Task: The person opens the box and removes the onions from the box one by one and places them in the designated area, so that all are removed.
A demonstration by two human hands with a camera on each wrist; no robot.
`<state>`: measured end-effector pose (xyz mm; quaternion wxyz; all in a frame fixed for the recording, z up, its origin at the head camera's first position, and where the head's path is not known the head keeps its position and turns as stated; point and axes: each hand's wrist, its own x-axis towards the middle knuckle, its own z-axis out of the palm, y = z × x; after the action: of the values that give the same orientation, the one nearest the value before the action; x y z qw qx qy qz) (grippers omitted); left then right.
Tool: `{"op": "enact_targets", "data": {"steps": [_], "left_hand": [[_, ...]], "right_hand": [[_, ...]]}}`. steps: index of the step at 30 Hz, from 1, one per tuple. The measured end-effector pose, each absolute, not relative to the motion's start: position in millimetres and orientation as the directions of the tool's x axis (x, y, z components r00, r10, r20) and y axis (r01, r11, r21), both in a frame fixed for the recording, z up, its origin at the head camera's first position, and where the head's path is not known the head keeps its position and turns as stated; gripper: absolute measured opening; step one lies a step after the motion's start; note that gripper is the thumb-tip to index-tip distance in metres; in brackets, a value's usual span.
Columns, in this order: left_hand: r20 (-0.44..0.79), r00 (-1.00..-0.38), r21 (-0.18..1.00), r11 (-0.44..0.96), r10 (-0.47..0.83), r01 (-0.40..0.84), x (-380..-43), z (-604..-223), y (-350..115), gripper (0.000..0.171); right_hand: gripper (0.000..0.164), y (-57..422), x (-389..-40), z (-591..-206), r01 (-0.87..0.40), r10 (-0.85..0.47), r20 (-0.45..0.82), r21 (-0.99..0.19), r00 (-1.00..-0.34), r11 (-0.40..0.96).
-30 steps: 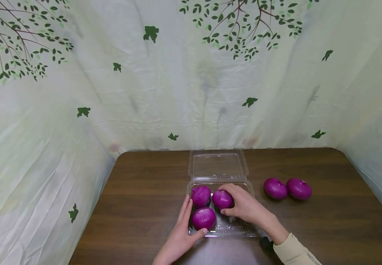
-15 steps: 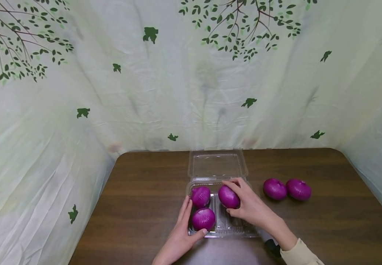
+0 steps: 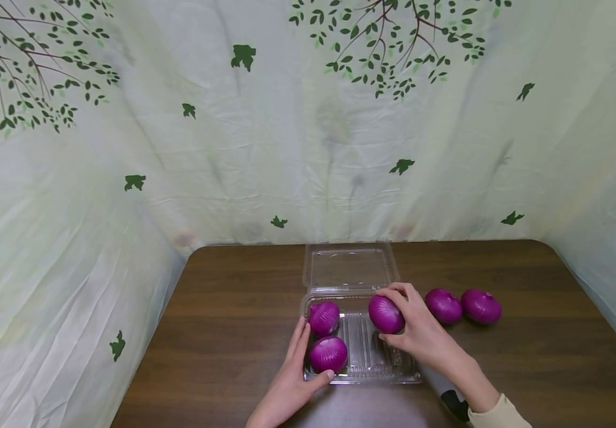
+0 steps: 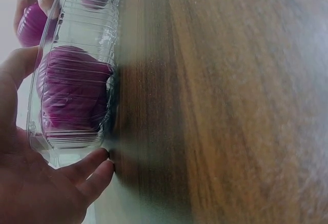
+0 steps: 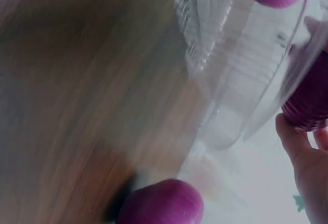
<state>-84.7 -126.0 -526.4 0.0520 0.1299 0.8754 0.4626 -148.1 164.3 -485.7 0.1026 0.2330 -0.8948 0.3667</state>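
My right hand point(image 3: 420, 327) grips a red onion point(image 3: 386, 314) above the right half of a clear plastic clamshell container point(image 3: 363, 377), its lid folded back. Fingers hold the onion's far side, with the thumb on the near side. Two red onions sit in the container's left half, one at the back point(image 3: 324, 318) and one at the front point(image 3: 328, 354). My left hand point(image 3: 291, 380) rests on the container's front left corner, fingers straight along the left side and thumb at the front edge. In the left wrist view, the front onion point(image 4: 74, 88) shows through the ribbed wall.
Two more red onions lie side by side on the brown wooden table point(image 3: 243, 333), right of the container, one nearer point(image 3: 444, 306) and one farther right point(image 3: 481, 307). The open lid point(image 3: 350, 267) lies towards the back edge. A pale leaf-printed curtain point(image 3: 340, 148) hangs behind.
My right hand has lifted the onion from the container's back middle and moved it to the right. My left hand and the other onions have stayed in place.
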Motion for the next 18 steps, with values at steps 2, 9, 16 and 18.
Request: {"op": "enact_targets", "data": {"steps": [2, 9, 16, 18], "left_hand": [[0.028, -0.961, 0.823, 0.539, 0.276, 0.178, -84.7, -526.1, -125.9, 0.098], [0.043, -0.960, 0.821, 0.538, 0.276, 0.192, -84.9, -527.6, -125.6, 0.098], [0.020, -0.963, 0.819, 0.548, 0.269, 0.170, -85.4, -528.0, -125.2, 0.098], [0.012, -0.964, 0.818, 0.551, 0.267, 0.163, -85.6, -528.0, -125.3, 0.098]], "right_hand": [[0.081, 169.5, -147.2, -484.8, -0.497, -0.329, 0.376, -0.588, -0.866, 0.638], [0.081, 192.4, -142.2, -481.9, -0.490, -0.270, 0.454, -0.485, -0.849, 0.724], [0.089, 216.8, -136.9, -481.1, -0.521, -0.298, 0.480, -0.444, -0.826, 0.729], [0.089, 222.4, -134.9, -480.4, -0.518, -0.297, 0.480, -0.437, -0.826, 0.735]]}}
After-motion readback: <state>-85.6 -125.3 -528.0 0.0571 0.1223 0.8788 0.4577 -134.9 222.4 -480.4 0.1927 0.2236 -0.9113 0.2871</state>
